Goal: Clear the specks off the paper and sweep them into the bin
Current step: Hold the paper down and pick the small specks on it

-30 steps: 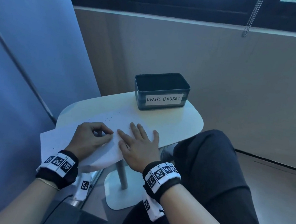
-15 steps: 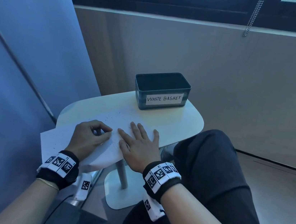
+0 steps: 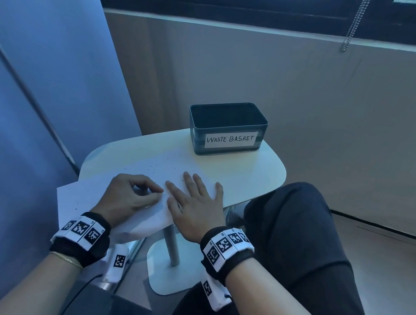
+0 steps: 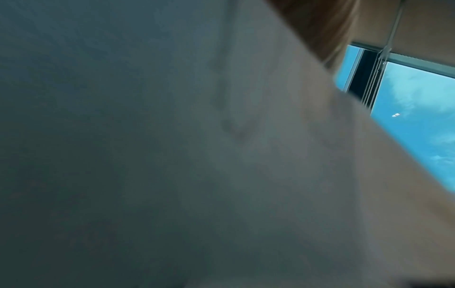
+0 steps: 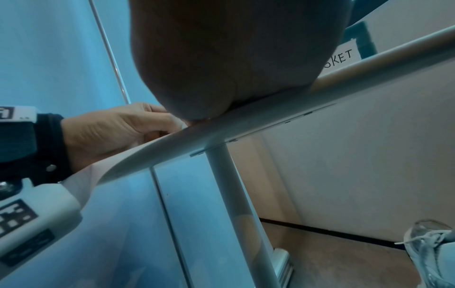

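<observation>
Paper [image 3: 131,171] lies on the small white worktop [image 3: 257,174], near edge hanging off toward the person, left corner sticking out past the worktop's left side. Tiny dark specks [image 3: 152,168] scattered on the sheet, mostly ahead of the hands; a few more near the overhanging left corner.

Left hand [image 3: 127,195] sits on the paper's near-left part, fingers curled, thumb and fingertip meeting in a pinch just above the sheet. Too small to tell whether that grip has a speck or a bit of paper in it. From the right wrist view the left hand [image 5: 115,130] shows knuckles bent at the worktop edge. Left wrist view is mostly a blurred grey surface, with a strip of window at right; no fingers clear there.

Right hand [image 3: 195,203] just beside the left, flat on the paper, fingers straight and spread, palm down, pressing the sheet to the worktop. Nothing grasped.

Bin [image 3: 228,128], dark green, open top, stands at the far right of the worktop, well apart from both hands, white label reading WASTE BASKET on its front. Inside looks dark.

Person's leg in dark trousers [image 3: 297,235] at right of the worktop; a pale shoe [image 5: 428,251] on the floor.
</observation>
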